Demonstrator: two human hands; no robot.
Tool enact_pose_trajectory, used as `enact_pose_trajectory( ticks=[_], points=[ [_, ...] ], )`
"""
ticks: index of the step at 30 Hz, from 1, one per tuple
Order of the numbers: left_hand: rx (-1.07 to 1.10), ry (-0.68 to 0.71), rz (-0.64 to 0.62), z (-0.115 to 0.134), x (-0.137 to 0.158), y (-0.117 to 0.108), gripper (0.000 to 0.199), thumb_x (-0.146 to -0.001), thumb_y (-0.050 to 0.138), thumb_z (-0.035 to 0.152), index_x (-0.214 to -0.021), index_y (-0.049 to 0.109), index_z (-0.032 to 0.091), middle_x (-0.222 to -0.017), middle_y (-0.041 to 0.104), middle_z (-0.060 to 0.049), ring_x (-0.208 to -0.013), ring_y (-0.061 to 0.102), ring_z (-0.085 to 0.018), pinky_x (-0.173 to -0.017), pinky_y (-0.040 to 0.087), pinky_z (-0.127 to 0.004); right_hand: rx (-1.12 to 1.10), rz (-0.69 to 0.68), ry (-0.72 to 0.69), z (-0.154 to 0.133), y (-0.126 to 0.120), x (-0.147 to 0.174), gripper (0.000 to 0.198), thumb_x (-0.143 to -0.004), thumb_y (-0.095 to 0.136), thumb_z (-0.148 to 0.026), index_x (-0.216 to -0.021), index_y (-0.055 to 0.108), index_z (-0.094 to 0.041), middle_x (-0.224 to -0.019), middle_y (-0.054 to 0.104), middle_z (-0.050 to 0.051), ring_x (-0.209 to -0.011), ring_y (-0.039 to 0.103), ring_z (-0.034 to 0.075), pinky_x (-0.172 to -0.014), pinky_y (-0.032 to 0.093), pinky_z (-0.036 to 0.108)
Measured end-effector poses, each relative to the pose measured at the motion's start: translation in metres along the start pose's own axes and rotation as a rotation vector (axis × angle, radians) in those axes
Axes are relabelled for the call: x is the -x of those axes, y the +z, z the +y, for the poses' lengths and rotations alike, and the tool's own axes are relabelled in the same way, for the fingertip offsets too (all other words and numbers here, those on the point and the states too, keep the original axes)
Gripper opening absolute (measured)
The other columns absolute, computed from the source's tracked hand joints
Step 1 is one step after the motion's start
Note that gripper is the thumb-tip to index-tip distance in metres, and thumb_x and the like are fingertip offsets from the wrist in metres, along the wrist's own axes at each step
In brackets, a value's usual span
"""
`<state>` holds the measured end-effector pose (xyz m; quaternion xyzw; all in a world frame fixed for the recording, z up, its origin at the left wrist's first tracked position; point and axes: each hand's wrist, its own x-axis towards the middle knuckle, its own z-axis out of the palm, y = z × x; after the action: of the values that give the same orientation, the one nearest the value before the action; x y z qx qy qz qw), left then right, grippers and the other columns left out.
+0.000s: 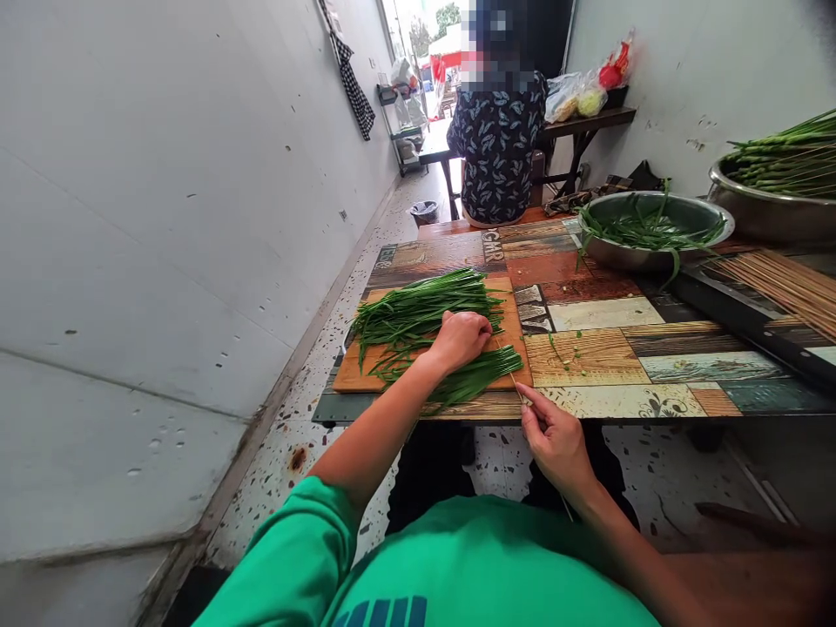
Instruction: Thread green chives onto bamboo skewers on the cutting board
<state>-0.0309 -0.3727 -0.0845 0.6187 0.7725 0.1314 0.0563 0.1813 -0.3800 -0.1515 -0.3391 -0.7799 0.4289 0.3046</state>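
Long green garlic chives (424, 305) lie in a pile on a wooden cutting board (356, 374). Over the near side of that pile, my left hand (457, 338) is closed in a pinch, its fingertips close to the cut ends; what they hold is too small to make out. My right hand (554, 440), just off the table's front edge, grips a thin bamboo skewer (513, 380). The skewer slants up toward my left fingertips, past the ends of a smaller flat row of chives (480, 374) at the board's front. Its rear end shows below my right hand.
A metal bowl of cut greens (653, 252) stands at the back right, beside a larger bowl (777, 209) of bundled green stalks. A long black-handled knife (744, 318) and several bamboo skewers (784, 279) lie at right. Another person (496, 157) sits beyond the table.
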Motion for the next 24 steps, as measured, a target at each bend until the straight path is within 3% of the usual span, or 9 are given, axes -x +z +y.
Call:
enact_pose_trajectory(
  ticks=[11,17,24],
  points=[
    [0.076,0.117,-0.108,0.000,0.013,-0.006,0.023,-0.085,0.050,0.017,-0.092,0.071,0.021,-0.099,0.072,-0.003,-0.095,0.062,-0.019,-0.086,0.041,-0.032,-0.024,0.017,-0.022,0.000,0.005,-0.003,0.041,-0.086,0.045,-0.027,-0.117,0.065,-0.008,-0.092,0.073,0.010,-0.064,0.065,0.015,-0.061,0.052,0.025],
    [0.021,-0.063,0.042,-0.013,0.007,-0.013,0.019,-0.084,0.055,0.020,-0.093,0.071,0.019,-0.099,0.071,-0.005,-0.096,0.061,-0.020,-0.089,0.041,-0.035,-0.031,0.021,-0.031,0.003,0.007,-0.001,0.041,-0.087,0.045,-0.028,-0.119,0.064,-0.009,-0.096,0.073,0.011,-0.069,0.067,0.015,-0.063,0.053,0.025],
    [-0.090,-0.075,0.001,-0.016,0.000,-0.006,0.015,-0.081,0.059,0.026,-0.085,0.071,0.019,-0.091,0.069,-0.006,-0.092,0.061,-0.023,-0.087,0.038,-0.041,-0.041,0.006,-0.013,-0.001,0.004,-0.002,0.042,-0.087,0.045,-0.029,-0.119,0.064,-0.009,-0.087,0.073,0.010,-0.069,0.067,0.017,-0.063,0.054,0.027]
  ],
)
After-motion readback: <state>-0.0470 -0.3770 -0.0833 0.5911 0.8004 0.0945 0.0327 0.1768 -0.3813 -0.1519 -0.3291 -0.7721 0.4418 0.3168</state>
